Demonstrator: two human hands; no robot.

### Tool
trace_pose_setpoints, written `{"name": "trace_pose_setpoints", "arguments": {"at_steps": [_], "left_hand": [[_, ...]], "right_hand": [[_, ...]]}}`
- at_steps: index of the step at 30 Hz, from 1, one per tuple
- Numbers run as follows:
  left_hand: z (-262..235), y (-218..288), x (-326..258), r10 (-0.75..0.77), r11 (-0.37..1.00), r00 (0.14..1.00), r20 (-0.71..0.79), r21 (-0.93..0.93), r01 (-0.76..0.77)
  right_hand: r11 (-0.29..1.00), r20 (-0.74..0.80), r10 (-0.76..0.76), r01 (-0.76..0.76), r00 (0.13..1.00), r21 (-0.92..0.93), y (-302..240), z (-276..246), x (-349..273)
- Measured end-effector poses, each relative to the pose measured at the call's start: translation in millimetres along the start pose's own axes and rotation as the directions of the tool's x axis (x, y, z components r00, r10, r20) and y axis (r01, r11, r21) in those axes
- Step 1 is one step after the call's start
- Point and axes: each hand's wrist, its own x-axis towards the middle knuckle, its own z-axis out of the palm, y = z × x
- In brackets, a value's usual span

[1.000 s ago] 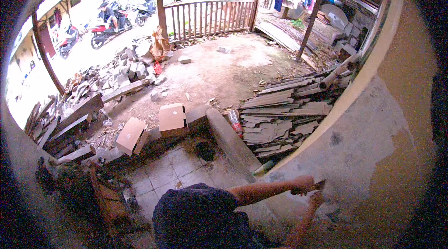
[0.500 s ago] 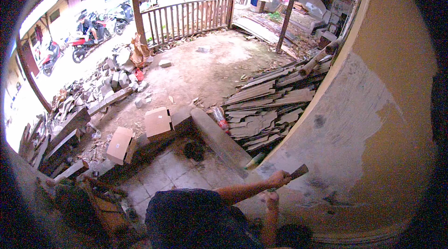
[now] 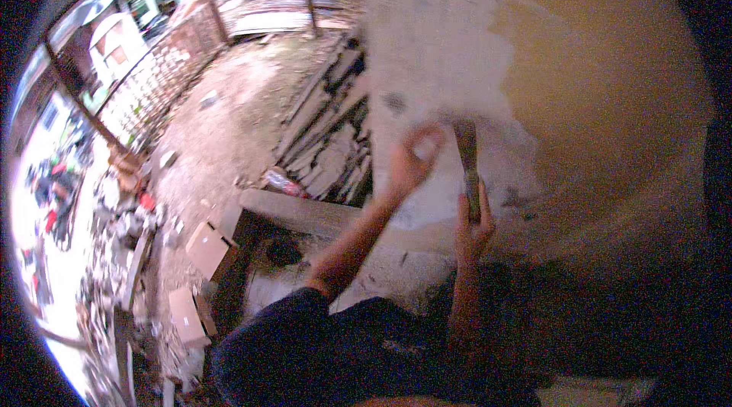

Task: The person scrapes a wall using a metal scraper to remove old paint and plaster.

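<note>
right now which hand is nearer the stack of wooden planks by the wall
Left. The left hand is raised just right of the stack of wooden planks. The right hand is farther right and lower, holding a scraper tool against the wall.

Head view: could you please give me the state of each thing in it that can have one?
Left hand: raised near the wall, fingers curled, blurred.
Right hand: gripping the scraper handle.
Scraper: upright, blade up against the wall.
Wall: yellow paint partly stripped to a pale patch.
Planks: piled flat along the wall's foot.
</note>
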Motion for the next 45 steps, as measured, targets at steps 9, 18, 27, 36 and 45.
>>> {"name": "trace_pose_setpoints", "arguments": {"at_steps": [9,18,27,36,45], "left_hand": [[54.3,19.4,135.8,0.634,0.541,0.768,-0.094,0.764,-0.353],[51.4,18.7,133.9,0.656,0.561,0.747,-0.106,0.731,-0.389],[51.1,14.6,135.5,0.683,0.581,0.716,-0.145,0.702,-0.412],[48.4,12.5,133.1,0.691,0.569,0.709,-0.144,0.713,-0.41],[43.5,14.5,134.3,0.696,0.558,0.704,-0.138,0.722,-0.41]], "right_hand": [[0.972,-0.066,-0.177,0.164,0.982,-0.168,-31.9,-23.8,88.4],[0.928,-0.193,-0.346,0.305,0.918,-0.214,-32.5,-1.4,97.8],[0.882,-0.156,-0.421,0.363,0.894,-0.299,-47.7,-13.4,118.7],[0.896,-0.158,-0.414,0.371,0.896,-0.245,-49.6,-10.1,119.9],[0.9,-0.156,-0.389,0.338,0.908,-0.277,-57.8,-15.0,118.0]]}}
